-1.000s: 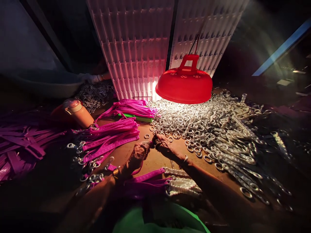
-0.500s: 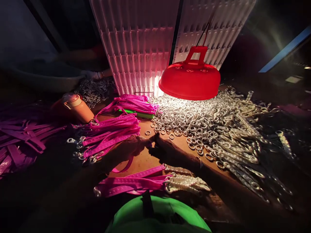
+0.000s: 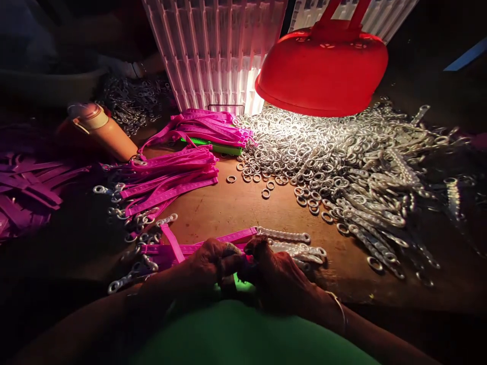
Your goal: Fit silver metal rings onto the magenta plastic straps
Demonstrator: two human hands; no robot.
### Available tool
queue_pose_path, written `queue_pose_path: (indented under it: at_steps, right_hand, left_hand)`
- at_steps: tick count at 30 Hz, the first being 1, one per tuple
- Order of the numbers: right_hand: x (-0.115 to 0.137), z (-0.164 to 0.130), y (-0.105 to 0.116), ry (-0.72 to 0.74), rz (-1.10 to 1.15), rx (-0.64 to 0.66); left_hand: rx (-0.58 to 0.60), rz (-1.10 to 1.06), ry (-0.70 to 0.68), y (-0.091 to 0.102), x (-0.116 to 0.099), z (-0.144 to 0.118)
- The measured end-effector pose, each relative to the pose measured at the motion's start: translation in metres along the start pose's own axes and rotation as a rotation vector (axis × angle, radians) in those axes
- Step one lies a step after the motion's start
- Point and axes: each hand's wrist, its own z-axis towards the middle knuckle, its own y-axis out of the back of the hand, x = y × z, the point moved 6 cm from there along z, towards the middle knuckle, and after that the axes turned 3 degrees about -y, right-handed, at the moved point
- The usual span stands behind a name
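Close to my body, my left hand (image 3: 213, 261) is closed, with a pink strap (image 3: 173, 243) running into it from a metal end piece (image 3: 167, 220). Fingers bent, my right hand (image 3: 276, 271) meets the left one; a bit of pink shows at its fingertips, and the rest of what it pinches is hidden. Just beyond both hands lie finished-looking pink straps (image 3: 236, 235) joined to silvery twisted chain pieces (image 3: 285, 234), partly covered by my fingers.
A red lamp (image 3: 323, 71) hangs over a heap of metal rings and chain pieces (image 3: 327, 152). More pink straps (image 3: 178, 175) lie at left, near an orange bottle (image 3: 108, 132). Purple-looking straps (image 3: 26, 187) sit far left. Behind stand ribbed translucent panels (image 3: 213, 56); another person's hand (image 3: 140, 68) shows at back left.
Both my hands have come back from the middle of the table towards my body, staying together. The view has shifted, with the lamp now higher and larger.
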Motion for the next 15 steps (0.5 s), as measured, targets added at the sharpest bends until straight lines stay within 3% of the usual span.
queue_pose_path:
  at_steps: [4,7,10,15]
  right_hand:
    - [-0.004,-0.002,-0.006,-0.034,0.241,-0.025]
    - [-0.003,-0.001,-0.01,-0.026,0.348,0.029]
    - [-0.002,-0.001,-0.015,-0.023,0.344,0.128]
    - [-0.006,0.003,-0.021,-0.006,0.221,0.184]
  left_hand:
    - [-0.109,-0.07,-0.007,-0.004,0.007,-0.007]
    - [-0.077,-0.15,0.012,-0.009,0.012,-0.004]
    - [-0.067,-0.197,0.029,-0.01,0.014,0.0]
    - [-0.074,-0.299,0.086,-0.01,0.023,0.005]
